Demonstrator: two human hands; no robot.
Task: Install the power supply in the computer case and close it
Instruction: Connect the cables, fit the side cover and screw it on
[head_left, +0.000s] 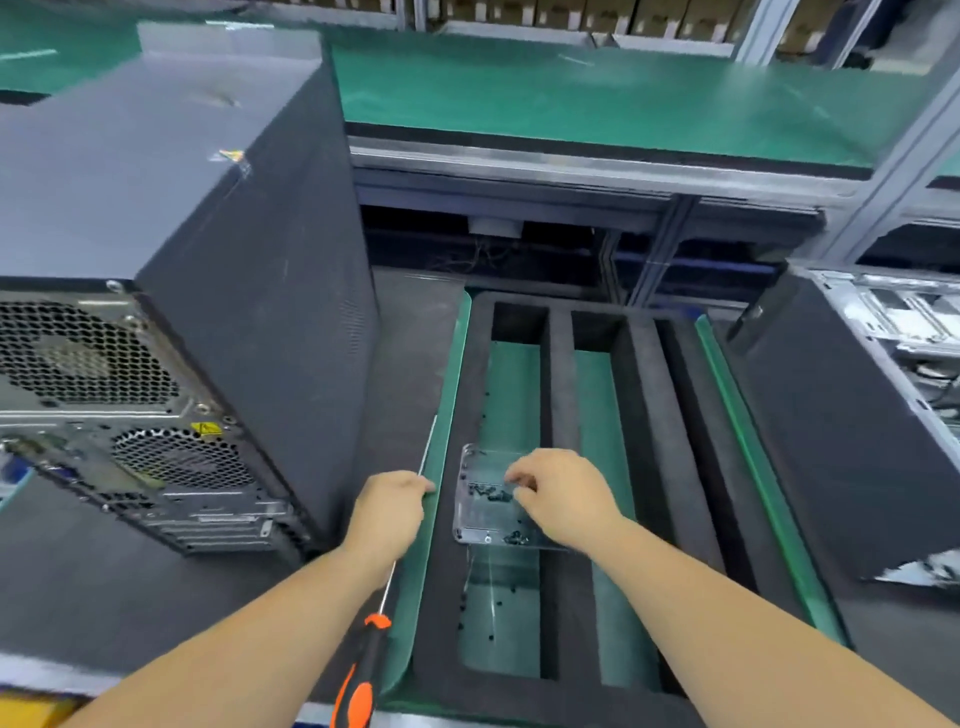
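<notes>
Between two dark cases on the bench, the person is working over a black foam tray (644, 374) with long slots. Right hand (563, 496) is reaching into a clear plastic dish (470, 519) holding small black screws (491, 493); fingers are curling down toward them, looks like pinching one, but can't tell for sure if a screw is actually caught. Left hand (387, 512) is curling round the thin shaft of a screwdriver (363, 670) with an orange-black handle, which is hanging down toward the near edge; hand is sitting right at the tray's green lip.

Computer case (171, 270) is standing upright to the left, rear panel facing the camera, side panel looking shut. Power supply is likely sitting behind the lower round fan grille (179, 460), already inside. A second case (852, 415) is lying open on the right, well apart.

Handling judgement: case is heavy, stiff sheet metal, probably sharp at edges, so taking it by top and bottom corners, not by grilles. Screws are tiny, light, slippery, easy to drop into foam slots; pinching by the head is best. Loose screws are already lying scattered in the slot below the dish.
</notes>
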